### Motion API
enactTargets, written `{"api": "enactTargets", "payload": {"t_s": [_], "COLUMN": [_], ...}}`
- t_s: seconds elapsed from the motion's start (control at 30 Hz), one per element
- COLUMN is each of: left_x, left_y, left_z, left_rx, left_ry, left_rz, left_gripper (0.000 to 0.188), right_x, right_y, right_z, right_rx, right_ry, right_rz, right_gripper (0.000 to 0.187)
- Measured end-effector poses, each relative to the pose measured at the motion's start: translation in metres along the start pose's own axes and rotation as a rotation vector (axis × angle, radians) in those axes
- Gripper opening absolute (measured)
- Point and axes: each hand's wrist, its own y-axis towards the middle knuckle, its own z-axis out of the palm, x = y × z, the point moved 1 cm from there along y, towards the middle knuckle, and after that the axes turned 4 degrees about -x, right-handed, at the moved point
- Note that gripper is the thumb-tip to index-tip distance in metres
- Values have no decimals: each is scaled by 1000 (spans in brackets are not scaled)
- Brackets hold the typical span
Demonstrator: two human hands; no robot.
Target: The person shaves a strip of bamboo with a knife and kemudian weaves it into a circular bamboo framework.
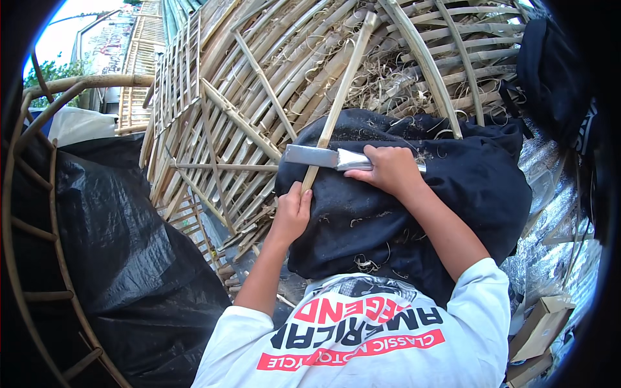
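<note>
A long pale bamboo strip [343, 90] runs from my lap up and away to the far right. Its near end is gripped by my left hand [292, 212], fingers closed round it. My right hand [390, 169] is wrapped round the silvery handle [352, 161] of a broad knife. The knife's flat, square-ended blade [310, 156] lies crosswise over the strip, just beyond my left fingers. Black cloth [414, 200] dotted with thin shavings covers my lap beneath both hands. Part of the handle is hidden in my right palm.
Split bamboo slats [259, 77] form a wide platform ahead, with curly shavings [394, 84] heaped on it. Black plastic sheeting [129, 246] hangs at the left beside a curved bamboo frame [55, 239]. A dark bag [550, 77] is at the far right, and a cardboard box [540, 330] lower right.
</note>
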Motion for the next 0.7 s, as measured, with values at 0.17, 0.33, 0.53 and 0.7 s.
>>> {"api": "enactTargets", "payload": {"t_s": [0.17,0.33,0.53,0.7], "left_x": [-9,0,21,18], "left_y": [3,2,0,-18], "left_z": [2,-2,-2,-13], "left_rx": [-2,-9,86,60], "left_ry": [-17,-52,-261,-165], "left_rz": [-15,23,-113,-83], "left_gripper": [24,23,24,23], "right_x": [-50,-54,-45,-39], "right_y": [21,16,12,11], "right_z": [-35,-41,-48,-65], "right_rx": [-147,-170,-59,-63], "right_ry": [91,368,594,730], "right_rz": [423,536,499,392], "right_gripper": [66,56,46,35]}}
